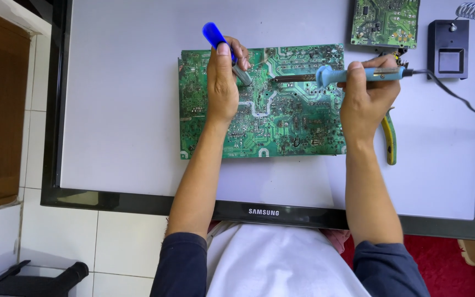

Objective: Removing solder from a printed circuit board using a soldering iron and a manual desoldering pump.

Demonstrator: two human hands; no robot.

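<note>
Two circuit boards point(281, 104) — left hand point(222, 82) grip closed on one blue-handled tool point(221, 44), right hand point(365, 99) on one soldering iron point(353, 75).

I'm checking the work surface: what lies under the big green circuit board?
The large green circuit board lies flat on a pale panel framed in black. Whatever sits directly beneath the board is covered. Yellow-handled pliers show beside its right edge.

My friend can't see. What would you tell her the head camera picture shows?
A person's right hand holds a blue-handled soldering iron over a large green circuit board, while the left hand holds a blue desoldering pump. The board lies on a white panel.
</note>
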